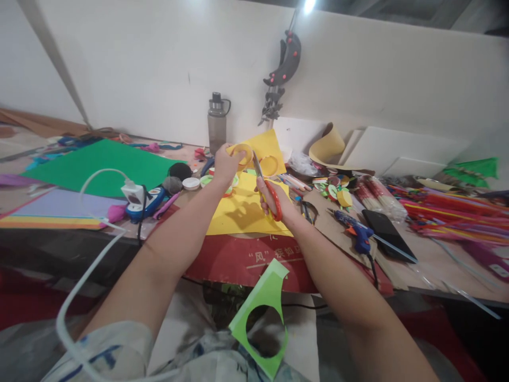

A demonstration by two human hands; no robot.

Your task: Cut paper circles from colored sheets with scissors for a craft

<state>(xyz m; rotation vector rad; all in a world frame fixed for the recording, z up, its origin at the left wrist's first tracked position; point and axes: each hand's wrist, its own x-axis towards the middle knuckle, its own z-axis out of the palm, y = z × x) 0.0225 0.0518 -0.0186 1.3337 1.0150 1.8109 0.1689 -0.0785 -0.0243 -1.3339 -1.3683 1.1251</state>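
My left hand [227,162] is raised over the table and pinches a yellow foam sheet [267,149] by a round cut-out strip at its left edge. My right hand [273,199] grips red-handled scissors [271,195], fingers through the loops, blades pointing up into the yellow sheet. Under both hands a larger yellow sheet [243,209] lies flat on a red board [246,260]. A light green foam scrap [265,318] with a round hole cut out rests on my lap.
A grey water bottle [217,123] stands by the wall. A green sheet [99,164] and purple sheet lie at left, with a white charger and cable [133,192]. A blue glue gun [356,229], a black phone [384,225], coloured sticks and paper discs lie at right.
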